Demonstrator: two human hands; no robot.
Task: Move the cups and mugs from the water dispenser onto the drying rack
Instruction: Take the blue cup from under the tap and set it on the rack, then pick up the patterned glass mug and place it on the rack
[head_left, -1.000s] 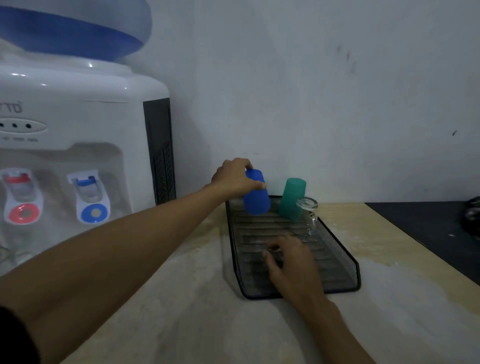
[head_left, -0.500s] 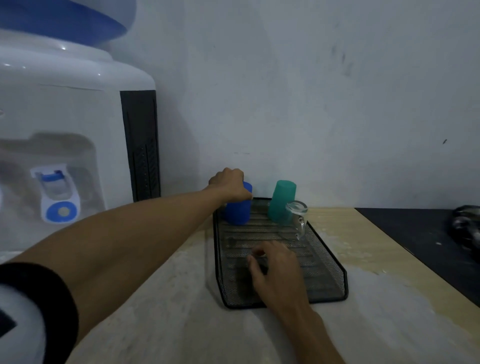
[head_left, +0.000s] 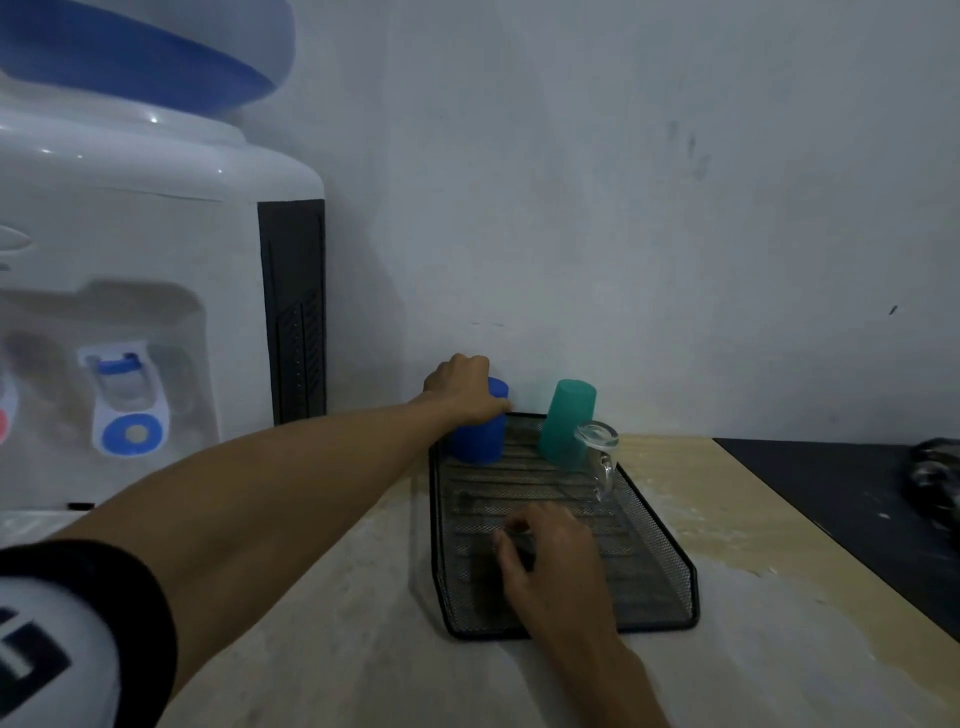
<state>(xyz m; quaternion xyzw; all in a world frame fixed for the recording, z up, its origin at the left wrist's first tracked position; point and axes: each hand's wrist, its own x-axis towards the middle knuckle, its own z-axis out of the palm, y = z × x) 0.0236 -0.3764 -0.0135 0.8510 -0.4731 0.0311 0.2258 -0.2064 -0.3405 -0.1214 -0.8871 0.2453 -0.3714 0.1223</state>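
Observation:
A black mesh drying rack (head_left: 654, 540) lies on the counter by the wall. My left hand (head_left: 465, 387) is closed over the top of a blue cup (head_left: 480, 434), which stands upside down at the rack's far left corner. A teal cup (head_left: 566, 423) stands upside down at the far right, and a clear glass mug (head_left: 597, 457) rests just in front of it. My right hand (head_left: 553, 558) lies inside the rack's near half, fingers curled down on the mesh, holding nothing. The white water dispenser (head_left: 130, 312) fills the left side.
A blue water bottle (head_left: 145, 47) sits on top of the dispenser, and its blue tap (head_left: 130, 400) faces me. A black surface (head_left: 841, 504) with a dark blurred object (head_left: 935, 478) lies to the right of the pale counter (head_left: 363, 649). The wall stands close behind the rack.
My left hand has lowered the blue cup from above the rack down onto its far left corner. My right hand has stayed in the rack's near half.

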